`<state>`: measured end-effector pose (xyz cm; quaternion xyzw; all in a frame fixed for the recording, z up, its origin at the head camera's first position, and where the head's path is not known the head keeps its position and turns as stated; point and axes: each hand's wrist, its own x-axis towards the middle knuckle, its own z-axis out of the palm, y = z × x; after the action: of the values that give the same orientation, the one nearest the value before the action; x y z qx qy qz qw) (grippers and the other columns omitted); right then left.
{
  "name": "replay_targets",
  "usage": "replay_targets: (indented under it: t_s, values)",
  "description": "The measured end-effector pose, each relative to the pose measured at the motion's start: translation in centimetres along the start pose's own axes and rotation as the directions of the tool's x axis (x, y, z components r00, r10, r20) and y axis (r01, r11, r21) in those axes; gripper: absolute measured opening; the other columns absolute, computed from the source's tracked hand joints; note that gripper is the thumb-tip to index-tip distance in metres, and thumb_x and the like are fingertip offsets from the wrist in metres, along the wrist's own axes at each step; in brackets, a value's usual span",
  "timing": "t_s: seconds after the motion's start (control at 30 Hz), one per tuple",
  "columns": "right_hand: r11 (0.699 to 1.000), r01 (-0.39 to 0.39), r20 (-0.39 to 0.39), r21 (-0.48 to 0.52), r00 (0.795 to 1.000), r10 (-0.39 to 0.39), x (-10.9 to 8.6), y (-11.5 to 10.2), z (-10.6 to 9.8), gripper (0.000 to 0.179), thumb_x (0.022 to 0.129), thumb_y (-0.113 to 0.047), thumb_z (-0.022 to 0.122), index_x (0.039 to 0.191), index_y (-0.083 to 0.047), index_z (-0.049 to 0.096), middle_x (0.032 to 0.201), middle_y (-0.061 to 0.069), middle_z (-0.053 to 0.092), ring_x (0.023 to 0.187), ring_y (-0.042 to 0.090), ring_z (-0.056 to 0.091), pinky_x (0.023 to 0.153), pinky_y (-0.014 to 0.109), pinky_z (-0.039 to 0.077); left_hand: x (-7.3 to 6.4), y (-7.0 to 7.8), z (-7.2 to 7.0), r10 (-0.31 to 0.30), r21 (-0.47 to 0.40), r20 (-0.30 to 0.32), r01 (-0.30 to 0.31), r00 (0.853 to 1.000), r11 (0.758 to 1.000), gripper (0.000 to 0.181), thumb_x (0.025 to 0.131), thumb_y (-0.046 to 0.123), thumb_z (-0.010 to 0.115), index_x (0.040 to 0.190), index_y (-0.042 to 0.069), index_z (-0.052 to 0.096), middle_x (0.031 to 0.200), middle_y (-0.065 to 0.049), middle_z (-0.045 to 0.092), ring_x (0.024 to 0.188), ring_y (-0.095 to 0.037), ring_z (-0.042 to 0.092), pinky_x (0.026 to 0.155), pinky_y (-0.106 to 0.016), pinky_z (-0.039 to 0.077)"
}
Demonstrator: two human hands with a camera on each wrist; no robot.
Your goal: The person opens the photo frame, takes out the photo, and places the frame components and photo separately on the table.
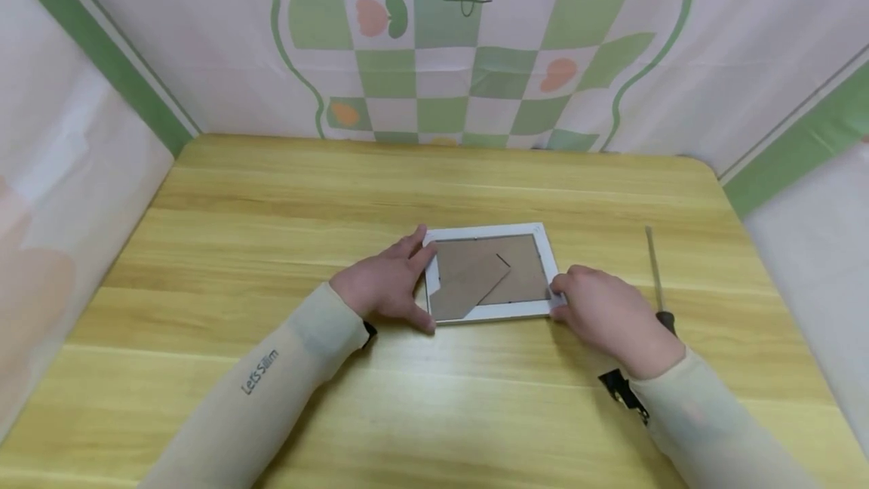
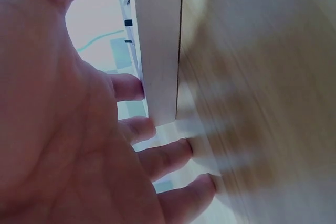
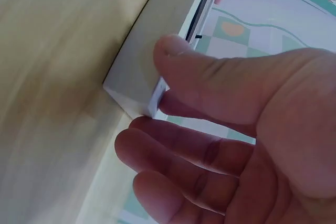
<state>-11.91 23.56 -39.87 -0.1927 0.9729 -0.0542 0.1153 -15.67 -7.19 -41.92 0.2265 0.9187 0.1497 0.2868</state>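
A white picture frame lies back side up on the table, its brown backing board and stand leg showing. Small dark tabs sit along the inner edge. My left hand rests spread at the frame's left end, thumb near the front corner; in the left wrist view its fingers are loosely extended, some touching the frame's edge. With my right hand I pinch the front right corner; in the right wrist view the thumb presses the frame's side and the index finger lies over its top.
A screwdriver with a dark handle lies right of the frame, partly behind my right hand. The wooden table meets a green and white patterned cloth at its back edge, with more cloth at both sides.
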Motion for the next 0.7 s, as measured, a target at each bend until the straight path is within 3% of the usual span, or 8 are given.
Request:
replay_targets:
  t_s: [0.17, 0.27, 0.33, 0.43, 0.57, 0.63, 0.7]
  values:
    - [1.0, 0.014, -0.01, -0.004, 1.0, -0.014, 0.3, 0.4, 0.0, 0.025, 0.088, -0.012, 0.076, 0.109, 0.001, 0.072, 0.095, 0.011, 0.064, 0.08, 0.024, 0.062, 0.07, 0.048, 0.054, -0.4, -0.4, -0.5, 0.032, 0.016, 0.037, -0.033, 0.999, 0.999, 0.106, 0.085, 0.055, 0.074, 0.162, 0.02, 0.009, 0.165, -0.002, -0.012, 0.15, -0.022, 0.0, 0.115, -0.041, 0.022]
    - [1.0, 0.005, -0.019, -0.01, 1.0, -0.005, 0.3, 1.0, 0.0, 0.027, 0.089, -0.012, 0.075, 0.114, -0.001, 0.072, 0.094, 0.01, 0.065, 0.076, 0.022, 0.06, 0.066, 0.046, 0.054, -0.7, -0.5, -0.7, 0.045, 0.004, 0.041, -0.045, 0.998, 0.999, 0.095, 0.089, 0.049, 0.071, 0.161, 0.021, 0.016, 0.166, -0.003, -0.004, 0.149, -0.025, 0.013, 0.112, -0.042, 0.029]
    - [1.0, -0.005, -0.024, -0.029, 1.0, 0.004, 0.1, 1.2, 0.0, 0.031, 0.089, -0.014, 0.074, 0.118, -0.001, 0.07, 0.091, 0.009, 0.065, 0.073, 0.02, 0.058, 0.061, 0.044, 0.052, -0.9, -0.7, -0.7, 0.063, 0.007, 0.025, -0.063, 0.998, 0.998, 0.088, 0.091, 0.045, 0.071, 0.16, 0.021, 0.023, 0.165, -0.005, 0.003, 0.145, -0.026, 0.024, 0.109, -0.042, 0.033]
    - [0.998, -0.024, -0.048, -0.062, 0.999, 0.021, -0.6, 1.2, -0.1, 0.037, 0.091, -0.017, 0.072, 0.123, 0.0, 0.066, 0.086, 0.007, 0.062, 0.067, 0.018, 0.055, 0.052, 0.04, 0.048, -1.1, -0.8, -0.4, 0.116, 0.068, -0.025, -0.115, 0.993, 0.991, 0.079, 0.092, 0.04, 0.071, 0.157, 0.019, 0.033, 0.165, -0.008, 0.008, 0.144, -0.027, 0.028, 0.108, -0.04, 0.035]
    - [0.999, -0.03, -0.053, -0.025, 0.998, 0.028, -1.7, 0.4, -0.4, 0.032, 0.092, -0.024, 0.068, 0.112, 0.001, 0.065, 0.077, 0.003, 0.061, 0.06, 0.016, 0.052, 0.048, 0.037, 0.045, -1.2, -0.9, 0.0, 0.228, 0.197, -0.141, -0.198, 0.963, 0.96, 0.048, 0.094, 0.028, 0.069, 0.136, 0.01, 0.058, 0.164, -0.011, 0.016, 0.147, -0.027, 0.022, 0.112, -0.038, 0.03]
    - [1.0, -0.015, -0.025, 0.026, 1.0, 0.016, -2.0, -0.2, -0.5, 0.027, 0.094, -0.028, 0.067, 0.104, -0.002, 0.066, 0.072, -0.002, 0.061, 0.058, 0.014, 0.052, 0.049, 0.036, 0.045, -1.0, -0.9, 0.1, 0.277, 0.25, -0.194, -0.225, 0.941, 0.942, 0.029, 0.095, 0.023, 0.066, 0.119, 0.008, 0.064, 0.161, -0.012, 0.025, 0.146, -0.026, 0.026, 0.112, -0.036, 0.03]
    - [0.996, -0.009, 0.016, 0.085, 1.0, 0.008, -2.2, -0.7, -0.4, 0.028, 0.095, -0.031, 0.066, 0.102, -0.004, 0.065, 0.07, -0.006, 0.06, 0.057, 0.011, 0.052, 0.052, 0.034, 0.046, -0.7, -0.8, 0.1, 0.308, 0.268, -0.228, -0.245, 0.923, 0.932, 0.022, 0.095, 0.018, 0.062, 0.113, 0.006, 0.066, 0.156, -0.013, 0.036, 0.141, -0.025, 0.036, 0.11, -0.036, 0.034]
